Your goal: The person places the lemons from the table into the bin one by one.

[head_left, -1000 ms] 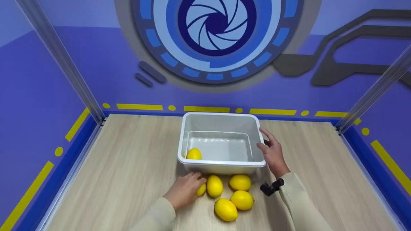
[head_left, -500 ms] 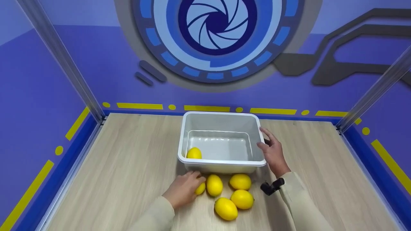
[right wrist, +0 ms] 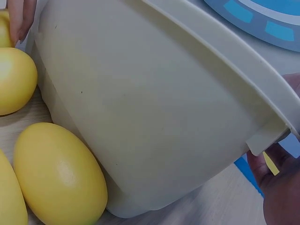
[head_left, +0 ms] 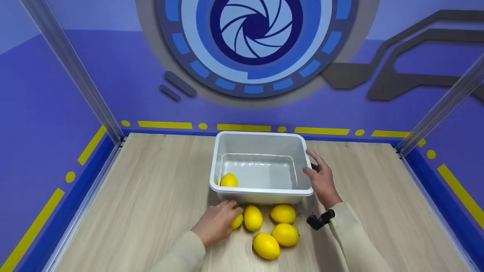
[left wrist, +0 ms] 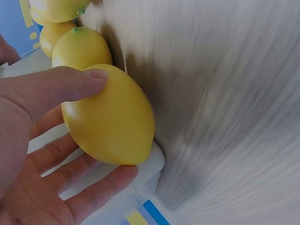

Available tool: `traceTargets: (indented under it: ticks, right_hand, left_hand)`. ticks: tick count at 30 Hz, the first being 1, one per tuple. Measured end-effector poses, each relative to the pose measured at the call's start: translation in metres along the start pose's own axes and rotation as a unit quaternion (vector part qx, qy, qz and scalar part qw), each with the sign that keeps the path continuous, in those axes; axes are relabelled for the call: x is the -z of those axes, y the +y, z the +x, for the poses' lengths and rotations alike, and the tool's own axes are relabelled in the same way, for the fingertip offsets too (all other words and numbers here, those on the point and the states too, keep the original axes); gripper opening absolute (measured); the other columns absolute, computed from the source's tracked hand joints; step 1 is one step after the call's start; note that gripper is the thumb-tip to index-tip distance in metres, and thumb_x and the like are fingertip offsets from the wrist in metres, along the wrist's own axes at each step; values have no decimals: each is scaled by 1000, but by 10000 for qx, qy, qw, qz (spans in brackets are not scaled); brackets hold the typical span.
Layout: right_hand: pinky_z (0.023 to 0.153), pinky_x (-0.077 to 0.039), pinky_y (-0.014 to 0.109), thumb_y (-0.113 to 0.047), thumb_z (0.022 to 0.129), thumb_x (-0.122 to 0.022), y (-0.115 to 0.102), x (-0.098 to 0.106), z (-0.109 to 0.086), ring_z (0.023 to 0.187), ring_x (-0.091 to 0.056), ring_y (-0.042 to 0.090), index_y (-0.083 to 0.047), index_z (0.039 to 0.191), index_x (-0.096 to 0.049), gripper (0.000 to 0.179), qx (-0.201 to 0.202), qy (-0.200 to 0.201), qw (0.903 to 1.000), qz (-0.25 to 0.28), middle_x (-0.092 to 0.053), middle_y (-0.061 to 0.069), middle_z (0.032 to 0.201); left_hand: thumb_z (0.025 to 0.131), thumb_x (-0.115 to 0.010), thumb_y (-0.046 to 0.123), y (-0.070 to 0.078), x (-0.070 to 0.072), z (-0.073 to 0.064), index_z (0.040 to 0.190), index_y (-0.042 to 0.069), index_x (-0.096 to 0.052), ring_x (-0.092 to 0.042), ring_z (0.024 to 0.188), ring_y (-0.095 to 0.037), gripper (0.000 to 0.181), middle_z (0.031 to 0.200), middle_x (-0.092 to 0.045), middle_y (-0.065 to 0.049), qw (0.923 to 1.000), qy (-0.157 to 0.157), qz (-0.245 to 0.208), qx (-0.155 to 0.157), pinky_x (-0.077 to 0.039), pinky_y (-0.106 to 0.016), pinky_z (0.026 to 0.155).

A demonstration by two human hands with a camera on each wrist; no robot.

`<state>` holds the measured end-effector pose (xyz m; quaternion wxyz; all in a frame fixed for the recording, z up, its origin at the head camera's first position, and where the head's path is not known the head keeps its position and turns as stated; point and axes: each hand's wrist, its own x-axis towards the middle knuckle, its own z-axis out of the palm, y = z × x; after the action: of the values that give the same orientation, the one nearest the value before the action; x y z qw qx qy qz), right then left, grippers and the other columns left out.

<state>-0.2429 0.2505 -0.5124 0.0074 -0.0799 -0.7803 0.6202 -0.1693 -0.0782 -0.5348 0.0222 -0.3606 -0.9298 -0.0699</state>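
Observation:
My left hand (head_left: 216,222) pinches a yellow lemon (left wrist: 115,124) on the table, just in front of a light grey plastic bin (head_left: 261,191). In the left wrist view the thumb presses on the lemon's near side, with the other fingers spread behind it. My right hand (head_left: 323,183) grips the bin's right rim, thumb at the edge and fingers partly hidden beneath the lip in the right wrist view. Inside the bin, one lemon (head_left: 229,180) lies in the front left corner. Another lemon (head_left: 253,218) lies right beside the one my left hand pinches.
Further right, in front of the bin, lie a lemon (head_left: 283,214), a second lemon (head_left: 285,235) and a nearer lemon (head_left: 266,246). The pale wooden table (head_left: 159,181) is enclosed by a blue-purple back wall (head_left: 181,109) and side panels. A black device (head_left: 320,220) sits on my right wrist.

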Motion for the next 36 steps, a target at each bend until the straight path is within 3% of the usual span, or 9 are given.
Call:
traceTargets:
  ticks: [36]
  right_hand:
    - [105,-43,55,-6,97,-51,1,0,1,134,-44,34,-23,150,-34,59,72,62,9999,-42,-38,14,152]
  left_hand:
    - [76,-80,19,4,18,-2,120,17,-63,-56,96,-19,47,112,-60,-3,9996,-238,-157,92,-56,-38,68]
